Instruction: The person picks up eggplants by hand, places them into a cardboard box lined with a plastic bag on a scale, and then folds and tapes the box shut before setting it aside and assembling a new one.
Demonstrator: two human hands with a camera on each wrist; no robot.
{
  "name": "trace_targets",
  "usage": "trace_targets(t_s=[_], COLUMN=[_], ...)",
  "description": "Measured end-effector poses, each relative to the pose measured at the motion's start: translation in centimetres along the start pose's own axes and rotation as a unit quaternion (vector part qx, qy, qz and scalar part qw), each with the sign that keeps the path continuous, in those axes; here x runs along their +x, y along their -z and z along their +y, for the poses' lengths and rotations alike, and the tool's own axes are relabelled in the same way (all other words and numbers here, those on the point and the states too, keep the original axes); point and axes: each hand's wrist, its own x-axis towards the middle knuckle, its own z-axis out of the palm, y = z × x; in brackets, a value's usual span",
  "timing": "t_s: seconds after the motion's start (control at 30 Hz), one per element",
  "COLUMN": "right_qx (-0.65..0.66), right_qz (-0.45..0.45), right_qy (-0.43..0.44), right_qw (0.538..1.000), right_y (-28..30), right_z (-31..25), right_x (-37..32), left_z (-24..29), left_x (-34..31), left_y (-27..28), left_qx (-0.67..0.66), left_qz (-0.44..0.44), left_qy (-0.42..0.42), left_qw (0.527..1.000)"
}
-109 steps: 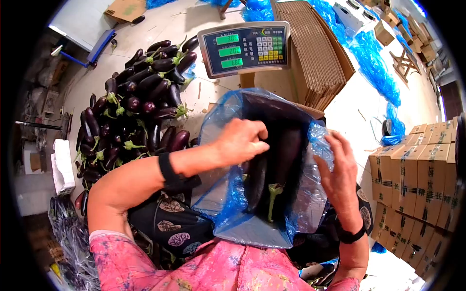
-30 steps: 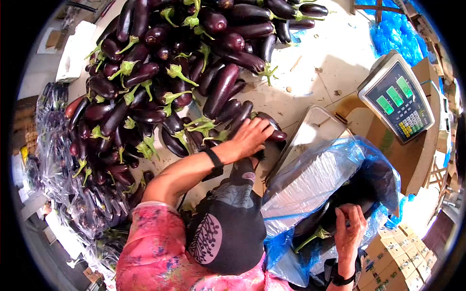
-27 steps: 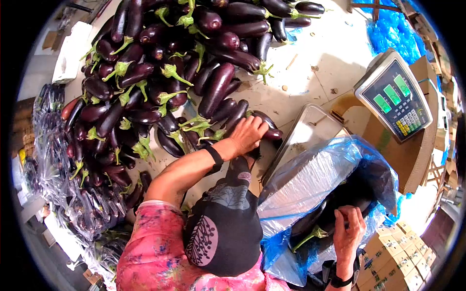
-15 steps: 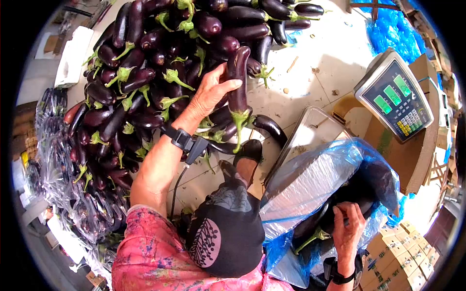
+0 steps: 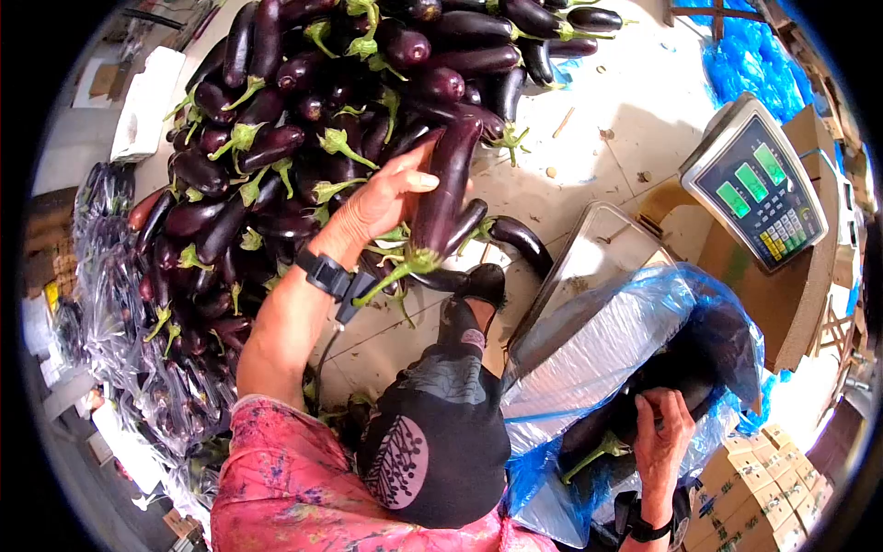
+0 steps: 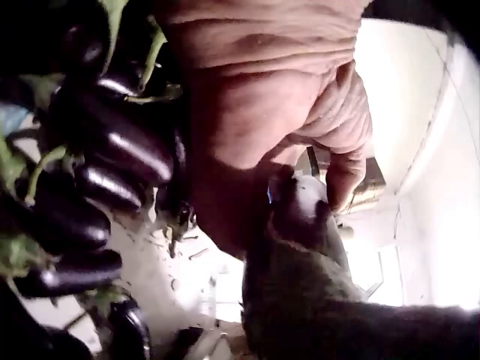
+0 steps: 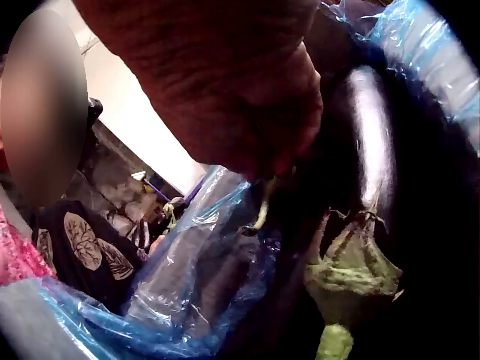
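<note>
My left hand (image 5: 379, 201) grips a long dark purple eggplant (image 5: 449, 179) at the near side of a big pile of eggplants (image 5: 276, 147). Its thumb lies across the skin, and the green stem points down toward my knee. From the left wrist, part of this eggplant (image 6: 300, 270) shows beneath the palm. My right hand (image 5: 664, 437), fingers curled, is low inside a box lined with a blue plastic bag (image 5: 598, 340). Eggplants lie there, one with a green calyx (image 7: 352, 274) close by. A stem (image 7: 264, 206) emerges under the fingertips; I cannot tell whether they pinch it.
A scale display (image 5: 754, 184) stands at the right, its metal platform (image 5: 579, 253) beside the bag. Bagged eggplants (image 5: 147, 313) are at far left and stacked cartons (image 5: 754, 488) at lower right. A loose eggplant (image 5: 520, 241) lies near my shoe (image 5: 483, 283).
The view has turned left from the box. My left hand left the box, touched eggplants near my foot, then took one from the pile and tilted it. My right hand has stayed in the box lately.
</note>
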Motion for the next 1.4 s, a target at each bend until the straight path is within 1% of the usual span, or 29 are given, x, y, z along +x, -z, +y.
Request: trace_targets(t_s=[0.03, 0.13, 0.33, 0.43, 0.47, 0.5, 0.57, 0.63, 0.67, 0.7, 0.73, 0.77, 0.8, 0.83, 0.9, 0.93, 0.97, 1.0, 1.03, 1.1, 1.13, 1.17, 1.2, 1.23, 1.27, 1.3, 1.33, 1.37, 1.4], right_qx=[0.004, 0.013, 0.017, 0.021, 0.023, 0.026, 0.025, 0.017, 0.023, 0.029, 0.035, 0.034, 0.032, 0.030, 0.018, 0.012, 0.005, 0.014, 0.006, -0.010, -0.007, -0.005, -0.004, -0.003, -0.003, -0.003, -0.001, 0.007, 0.012], right_qz=[-0.003, -0.016, -0.007, -0.015, -0.014, -0.013, -0.016, -0.028, -0.030, -0.032, -0.034, -0.037, -0.038, -0.038, -0.025, -0.019, -0.015, -0.016, -0.017, -0.022, -0.026, -0.029, -0.030, -0.026, -0.021, -0.016, -0.013, -0.013, -0.017], right_qy=[0.008, 0.020, 0.031, 0.024, 0.024, 0.023, 0.018, 0.010, 0.012, 0.015, 0.019, 0.022, 0.025, 0.027, 0.015, 0.008, 0.002, -0.006, 0.004, 0.024, 0.021, 0.021, 0.021, 0.022, 0.022, 0.021, 0.029, 0.017, 0.007], right_qw=[1.000, 1.000, 0.999, 0.999, 0.999, 0.999, 0.999, 0.999, 0.999, 0.999, 0.999, 0.998, 0.998, 0.998, 0.999, 1.000, 1.000, 1.000, 1.000, 0.999, 0.999, 0.999, 0.999, 0.999, 1.000, 1.000, 0.999, 1.000, 1.000], right_y=[-0.2, -0.5, -0.6, -0.6, -0.6, -0.6, -0.8, -0.9, -1.1, -1.5, -1.6, -1.6, -1.4, -1.2, -0.6, -0.4, -0.4, -0.4, -0.6, -1.0, -1.0, -0.9, -0.9, -0.8, -0.8, -0.8, -0.7, -0.5, -0.5], right_z=[0.1, 0.1, -0.5, -0.4, -0.4, -0.3, -0.2, -0.2, -0.2, -0.3, -0.4, -0.6, -0.7, -0.9, -0.7, -0.2, 0.1, 0.2, 0.4, 0.7, 0.5, 0.1, -0.3, -0.5, -0.6, -0.7, -0.6, -0.9, -0.8], right_x=[0.1, 0.1, -0.2, -0.6, -0.7, -0.8, -0.8, -0.7, -0.6, -0.4, -0.3, -0.3, -0.2, -0.2, -0.3, -0.5, -0.7, -0.8, -0.8, -0.8, -0.8, -0.4, -0.1, 0.0, 0.1, 0.1, 0.0, -0.1, -0.2], left_z=[-0.3, -1.0, -1.8, -2.3, -2.8, -3.4, -5.3, -6.2, -6.7, -7.3, -8.1, -8.8, -8.8, -7.8, -8.0, -8.7, -9.3, -9.8, -10.3, -12.6, -11.1, -9.5, -9.7, -9.8, -12.2, -12.5, -12.4, -14.2, -16.5], left_x=[-0.5, -1.4, -2.9, -4.5, -5.4, -6.5, -9.0, -10.9, -11.4, -11.5, -11.4, -11.4, -11.4, -11.8, -13.5, -15.0, -16.9, -18.8, -19.6, -18.4, -15.5, -12.5, -9.8, -6.5, -2.8, 0.4, 2.5, 4.6, 6.5], left_y=[-0.4, -1.9, -2.6, -1.8, -1.3, -0.7, 1.5, 1.4, 1.5, 1.8, 2.1, 2.3, 2.0, 1.2, 2.5, 3.9, 4.9, 5.9, 6.3, 6.7, 3.9, 1.1, -1.0, -2.3, -2.6, -3.9, -5.7, -5.4, -4.4], left_qx=[-0.065, -0.087, -0.056, -0.023, -0.024, -0.049, -0.042, 0.023, 0.030, 0.155, 0.276, 0.393, 0.444, 0.505, 0.524, 0.568, 0.592, 0.603, 0.600, 0.513, 0.557, 0.602, 0.598, 0.573, 0.633, 0.658, 0.697, 0.719, 0.751], left_qz=[-0.025, -0.012, -0.016, 0.031, 0.043, 0.080, 0.100, 0.160, 0.177, 0.187, 0.194, 0.197, 0.214, 0.238, 0.247, 0.226, 0.108, -0.013, -0.132, -0.049, -0.018, 0.017, 0.085, 0.068, 0.077, 0.042, 0.008, -0.042, -0.087], left_qy=[0.004, 0.010, 0.002, 0.015, 0.008, 0.030, 0.062, 0.110, 0.120, 0.083, 0.043, 0.002, -0.001, 0.019, 0.043, 0.056, 0.144, 0.229, 0.308, 0.285, 0.218, 0.152, 0.025, -0.060, -0.138, -0.163, -0.132, -0.108, -0.070], left_qw=[0.998, 0.996, 0.998, 0.999, 0.999, 0.995, 0.992, 0.981, 0.976, 0.966, 0.940, 0.898, 0.870, 0.830, 0.814, 0.789, 0.786, 0.764, 0.727, 0.808, 0.801, 0.783, 0.797, 0.815, 0.758, 0.734, 0.705, 0.685, 0.651])
